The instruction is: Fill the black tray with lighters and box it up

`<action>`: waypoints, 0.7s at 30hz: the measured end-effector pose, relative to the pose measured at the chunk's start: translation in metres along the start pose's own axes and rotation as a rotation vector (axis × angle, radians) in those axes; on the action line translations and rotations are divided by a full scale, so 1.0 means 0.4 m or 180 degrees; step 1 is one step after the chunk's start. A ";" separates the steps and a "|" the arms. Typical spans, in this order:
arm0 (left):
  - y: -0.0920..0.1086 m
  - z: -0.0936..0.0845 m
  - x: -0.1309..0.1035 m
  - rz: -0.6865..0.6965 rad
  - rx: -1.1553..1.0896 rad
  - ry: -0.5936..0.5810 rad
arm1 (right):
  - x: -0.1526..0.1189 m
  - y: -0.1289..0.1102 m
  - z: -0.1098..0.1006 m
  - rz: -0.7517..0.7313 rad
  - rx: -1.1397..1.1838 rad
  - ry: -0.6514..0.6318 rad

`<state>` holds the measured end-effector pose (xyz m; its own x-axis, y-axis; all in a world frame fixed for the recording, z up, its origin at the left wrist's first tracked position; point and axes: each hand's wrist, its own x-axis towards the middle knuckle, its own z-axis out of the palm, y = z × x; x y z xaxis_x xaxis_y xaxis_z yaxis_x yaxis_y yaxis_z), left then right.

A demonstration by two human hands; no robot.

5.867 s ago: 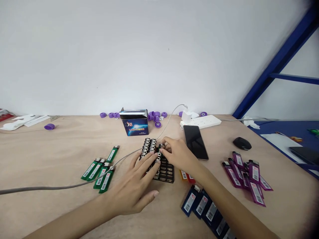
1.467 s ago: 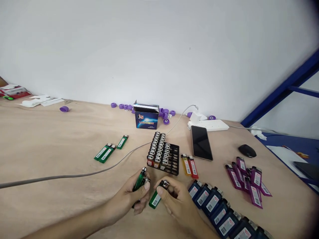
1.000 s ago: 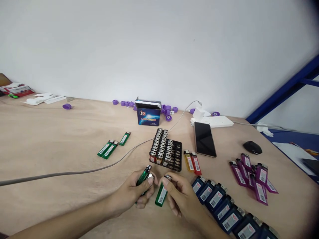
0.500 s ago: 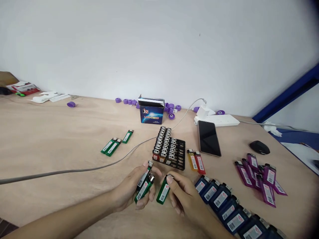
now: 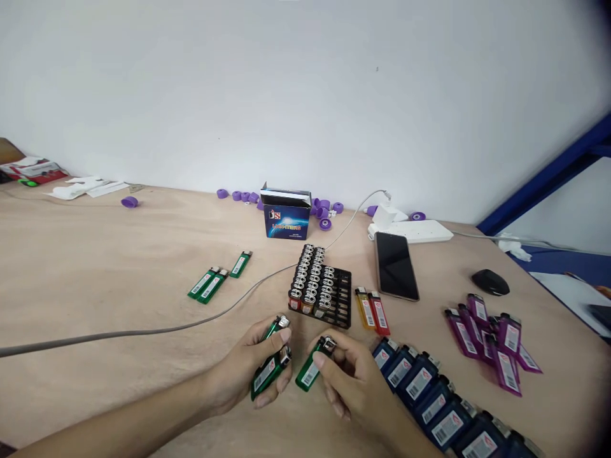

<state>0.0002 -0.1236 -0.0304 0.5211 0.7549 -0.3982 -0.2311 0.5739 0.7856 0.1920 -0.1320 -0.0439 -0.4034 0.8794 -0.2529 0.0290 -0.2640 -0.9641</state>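
Two green lighters [image 5: 270, 374] are held in my left hand [image 5: 238, 369], one beside the other, its thumb lying across the upper one. Close by on the right, my right hand [image 5: 353, 375] pinches a single green lighter [image 5: 309, 372] between thumb and fingers, metal top up. Beyond both hands stands a black tray [image 5: 344, 299], its left columns filled with upright lighters and slots free on its right side. A yellow lighter [image 5: 365, 310] and a red lighter [image 5: 379, 313] lie right of the tray. Three more green lighters [image 5: 212, 286] rest at the left.
Dark blue lighters [image 5: 420, 381] form a row beside my right forearm, with a pile of purple lighters [image 5: 506, 369] farther right. A phone [image 5: 396, 266], power strip [image 5: 424, 231], mouse [image 5: 491, 282] and lighter box [image 5: 286, 221] stand behind. A grey cable [image 5: 157, 330] crosses the left.
The view has shifted slightly. My left thumb has moved up over the upper lighter, and the lighter in my right hand is tilted more, with my right thumb lower on it.
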 end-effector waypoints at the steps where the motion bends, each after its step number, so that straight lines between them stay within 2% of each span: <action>1: -0.003 -0.002 0.001 0.0074 0.0056 0.0012 | -0.003 -0.008 -0.007 -0.0033 0.0054 0.0040; 3: -0.007 -0.006 -0.002 0.0317 0.0340 0.0007 | -0.012 -0.040 -0.035 -0.0171 0.0066 0.0271; 5: -0.012 -0.013 -0.012 0.0745 0.0975 0.0085 | -0.017 -0.092 -0.080 -0.0446 -0.0060 0.0719; 8: -0.024 -0.028 -0.030 0.1646 0.2534 0.0273 | 0.000 -0.180 -0.163 -0.1008 -0.0356 0.1418; 10: -0.040 -0.040 -0.034 0.2078 0.3455 0.0366 | 0.035 -0.222 -0.213 -0.1272 -0.0728 0.1608; 12: -0.057 -0.046 -0.024 0.2274 0.3917 0.0517 | 0.087 -0.239 -0.247 -0.1238 -0.1122 0.1504; 14: -0.068 -0.042 -0.003 0.2380 0.4082 0.0692 | 0.144 -0.234 -0.261 -0.1078 -0.1437 0.1305; 17: -0.068 -0.015 0.038 0.2444 0.4156 0.0679 | 0.209 -0.211 -0.252 -0.0988 -0.1636 0.1009; 21: -0.054 0.026 0.078 0.2346 0.4263 0.0593 | 0.232 -0.188 -0.225 -0.1029 -0.1882 0.0712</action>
<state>0.0300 -0.1159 -0.0547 0.4960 0.8200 0.2856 0.5538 -0.5521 0.6233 0.2347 0.0054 -0.0021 -0.2798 0.9544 0.1038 0.4566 0.2274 -0.8601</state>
